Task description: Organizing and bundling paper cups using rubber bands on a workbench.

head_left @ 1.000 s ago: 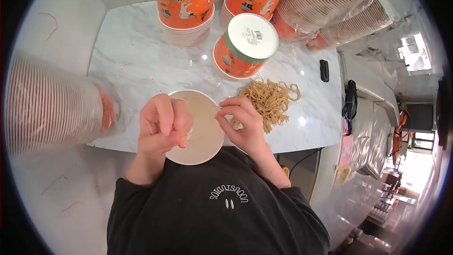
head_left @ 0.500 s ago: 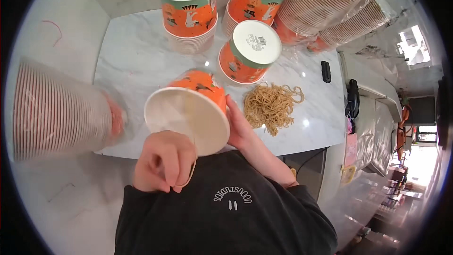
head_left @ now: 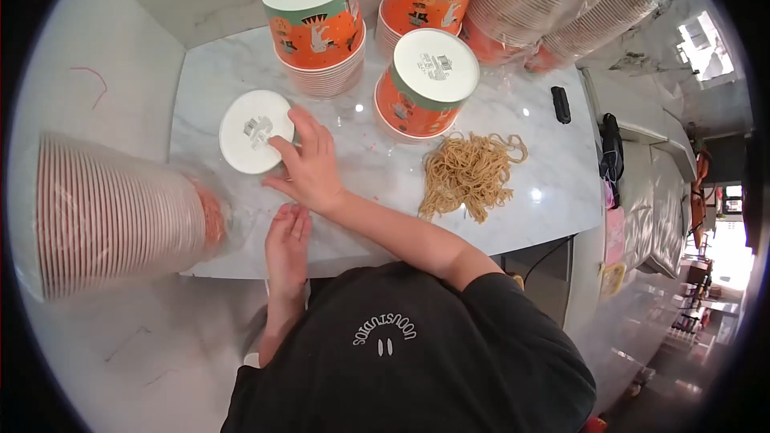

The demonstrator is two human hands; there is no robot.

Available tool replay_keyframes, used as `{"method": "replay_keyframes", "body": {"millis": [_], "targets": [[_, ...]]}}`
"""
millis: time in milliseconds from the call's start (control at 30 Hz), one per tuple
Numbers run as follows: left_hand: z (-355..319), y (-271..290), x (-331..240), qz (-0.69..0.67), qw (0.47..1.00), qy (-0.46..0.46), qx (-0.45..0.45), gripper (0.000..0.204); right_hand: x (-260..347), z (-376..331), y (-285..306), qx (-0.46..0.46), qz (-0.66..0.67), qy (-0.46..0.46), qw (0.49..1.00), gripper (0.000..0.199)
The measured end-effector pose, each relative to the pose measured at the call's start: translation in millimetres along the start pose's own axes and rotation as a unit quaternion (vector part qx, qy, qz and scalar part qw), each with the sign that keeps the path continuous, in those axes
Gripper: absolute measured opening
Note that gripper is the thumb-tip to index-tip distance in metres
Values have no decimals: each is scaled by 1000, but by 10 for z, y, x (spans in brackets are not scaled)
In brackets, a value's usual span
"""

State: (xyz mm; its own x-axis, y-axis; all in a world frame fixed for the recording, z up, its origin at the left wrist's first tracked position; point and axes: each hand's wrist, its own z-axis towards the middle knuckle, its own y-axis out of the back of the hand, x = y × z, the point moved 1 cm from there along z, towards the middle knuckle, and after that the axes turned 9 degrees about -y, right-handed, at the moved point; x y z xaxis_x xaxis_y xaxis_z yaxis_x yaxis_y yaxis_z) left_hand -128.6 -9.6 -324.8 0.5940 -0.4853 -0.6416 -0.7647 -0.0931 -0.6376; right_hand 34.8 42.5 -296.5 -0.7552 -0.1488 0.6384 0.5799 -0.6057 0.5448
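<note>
A white round base with a printed mark (head_left: 255,135) faces up on the left of the marble table, like the bases of the upturned paper tubs. Its side wall does not show. My right hand (head_left: 311,164) reaches across to its right edge with fingers spread, the fingertips at or on the rim. Below it, near the table's front edge, my left hand (head_left: 287,248) points upward, fingers extended and holding nothing visible. A tangled heap of tan rubber bands (head_left: 472,176) lies right of my right forearm. Nearest behind the heap stands an upturned orange and green paper tub (head_left: 417,104).
Two upturned tub stacks (head_left: 317,36) (head_left: 425,12) stand at the back. Plastic-wrapped nested tubs (head_left: 529,12) fill the back right, and another wrapped stack (head_left: 120,216) lies at the left. A small black object (head_left: 561,105) rests near the table's right side.
The tilted tub has left my hands' earlier spot; a white base now faces up farther left. My right hand has swung forward over the table. My left hand no longer shows against a tub.
</note>
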Motion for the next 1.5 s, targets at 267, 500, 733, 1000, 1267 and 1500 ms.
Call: {"method": "replay_keyframes", "body": {"millis": [267,500,733,1000,1267,1500], "targets": [[97,-487,-161,309,900,-306,-27,68,-496,-3,1195,-228,-83,-31,970,110],[552,-623,-355,273,910,-312,13,78,-815,408,1962,-144,-37,-211,966,121],[278,-777,-357,284,881,-378,-13,69,-872,602,1927,-76,-69,-195,975,121],[-17,-895,-289,265,897,-355,-1,62,-681,814,2085,-179,11,-116,977,110],[-60,-1083,-243,252,906,-334,62,58,-390,827,2493,-227,2,-62,972,117],[-161,-1357,-158,291,860,-371,194,50,-67,538,2488,-315,273,30,908,130]]}}
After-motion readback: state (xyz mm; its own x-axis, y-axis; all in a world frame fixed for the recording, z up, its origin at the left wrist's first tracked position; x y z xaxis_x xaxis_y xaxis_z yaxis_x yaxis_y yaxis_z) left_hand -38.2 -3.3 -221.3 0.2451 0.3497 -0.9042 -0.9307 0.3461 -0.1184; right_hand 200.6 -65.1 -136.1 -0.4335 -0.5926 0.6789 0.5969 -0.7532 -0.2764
